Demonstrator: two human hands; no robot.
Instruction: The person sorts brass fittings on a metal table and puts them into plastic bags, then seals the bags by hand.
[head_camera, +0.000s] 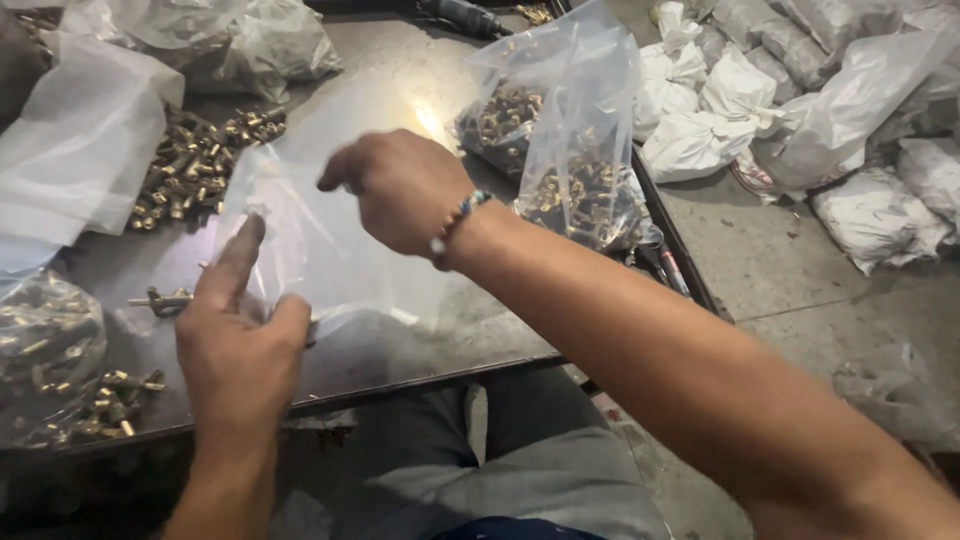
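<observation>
An empty clear plastic bag (330, 250) is held up over the grey metal table (440, 340). My left hand (240, 340) pinches the bag's lower left part, index finger stretched up along it. My right hand (400, 190), with a beaded bracelet at the wrist, grips the bag's upper edge from above. A loose pile of small brass fittings (195, 165) lies on the table behind the bag, to the left.
Two clear bags filled with brass fittings (570, 150) stand at the table's right edge. Another filled bag (45, 345) sits at the near left, with loose fittings (120, 395) beside it. White tied sacks (800, 100) cover the concrete floor on the right.
</observation>
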